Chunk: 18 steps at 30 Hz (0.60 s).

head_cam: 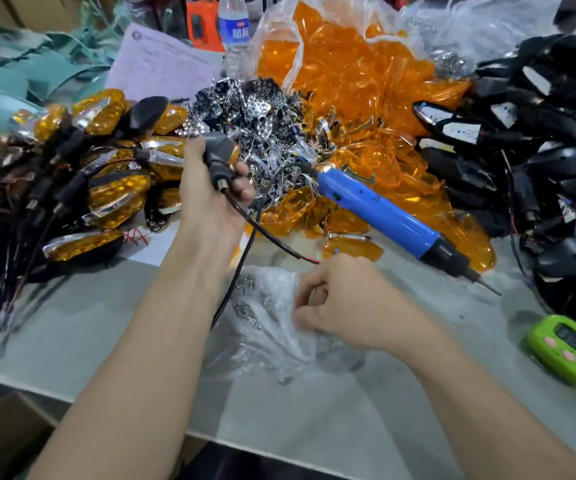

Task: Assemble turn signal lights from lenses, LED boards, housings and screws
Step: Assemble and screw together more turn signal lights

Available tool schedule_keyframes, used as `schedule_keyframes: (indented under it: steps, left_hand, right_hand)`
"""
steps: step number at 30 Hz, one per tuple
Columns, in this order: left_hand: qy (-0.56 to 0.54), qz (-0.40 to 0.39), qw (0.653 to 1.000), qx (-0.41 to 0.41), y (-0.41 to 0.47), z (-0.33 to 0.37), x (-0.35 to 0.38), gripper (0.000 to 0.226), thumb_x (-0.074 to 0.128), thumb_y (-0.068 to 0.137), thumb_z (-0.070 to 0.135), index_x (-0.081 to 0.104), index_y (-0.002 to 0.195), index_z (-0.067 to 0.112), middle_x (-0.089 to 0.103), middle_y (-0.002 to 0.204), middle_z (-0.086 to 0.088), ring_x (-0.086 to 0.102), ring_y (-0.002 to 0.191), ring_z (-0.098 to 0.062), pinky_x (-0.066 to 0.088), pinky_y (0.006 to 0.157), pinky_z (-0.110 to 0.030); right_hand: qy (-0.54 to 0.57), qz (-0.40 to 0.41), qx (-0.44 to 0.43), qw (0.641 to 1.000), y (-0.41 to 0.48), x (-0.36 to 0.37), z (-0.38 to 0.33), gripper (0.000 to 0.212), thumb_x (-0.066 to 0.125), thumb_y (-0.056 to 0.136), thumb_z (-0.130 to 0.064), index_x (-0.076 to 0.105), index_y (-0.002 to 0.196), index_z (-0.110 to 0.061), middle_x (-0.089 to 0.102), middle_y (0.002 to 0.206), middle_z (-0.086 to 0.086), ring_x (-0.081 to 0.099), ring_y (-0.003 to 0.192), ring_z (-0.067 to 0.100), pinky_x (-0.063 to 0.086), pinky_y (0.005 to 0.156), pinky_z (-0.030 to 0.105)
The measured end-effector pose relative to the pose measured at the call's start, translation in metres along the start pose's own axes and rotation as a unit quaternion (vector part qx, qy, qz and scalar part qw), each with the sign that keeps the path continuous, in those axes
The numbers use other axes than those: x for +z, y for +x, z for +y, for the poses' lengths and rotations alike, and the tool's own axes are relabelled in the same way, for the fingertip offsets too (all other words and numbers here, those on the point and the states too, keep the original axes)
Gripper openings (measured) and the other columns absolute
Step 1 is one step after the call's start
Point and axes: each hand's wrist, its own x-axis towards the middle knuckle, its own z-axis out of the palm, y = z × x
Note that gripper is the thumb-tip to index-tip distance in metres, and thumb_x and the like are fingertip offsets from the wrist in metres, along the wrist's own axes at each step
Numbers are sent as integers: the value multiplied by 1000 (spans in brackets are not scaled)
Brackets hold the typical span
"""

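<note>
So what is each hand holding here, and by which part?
Left hand grips the light round its black housing; right hand pinches the screw bag.

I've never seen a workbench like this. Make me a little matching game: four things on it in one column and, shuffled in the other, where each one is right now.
Things
1. blue screwdriver
2. green timer
3. black housing with cable
4. clear bag of screws

Places
A. gripped in the left hand
B. lying on orange lenses, tip pointing right
C. under the right hand
D. near the right edge of the table

Pairs: 1-B, 2-D, 3-A, 4-C
</note>
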Motion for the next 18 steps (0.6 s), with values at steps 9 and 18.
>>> schedule_keyframes:
  steps: [9, 18]
  left_hand:
    - [6, -171, 972, -163, 4, 0, -13, 53, 48, 96, 47, 58, 122, 2, 49, 63, 0, 37, 45, -6, 35, 39, -15]
    - [152, -124, 976, -100, -1, -6, -5, 32, 48, 105, 40, 62, 96, 14, 52, 60, -4, 34, 44, -10, 28, 40, -19]
  right_hand:
    - [72, 91, -10, 993, 7, 27, -16, 38, 78, 75, -19, 54, 46, -26, 52, 41, -11, 48, 43, 6, 30, 47, 12]
    - [-110, 103, -31, 988, 20, 21, -26, 19, 58, 87, -22, 58, 70, -15, 44, 58, -1, 46, 65, 30, 37, 57, 31]
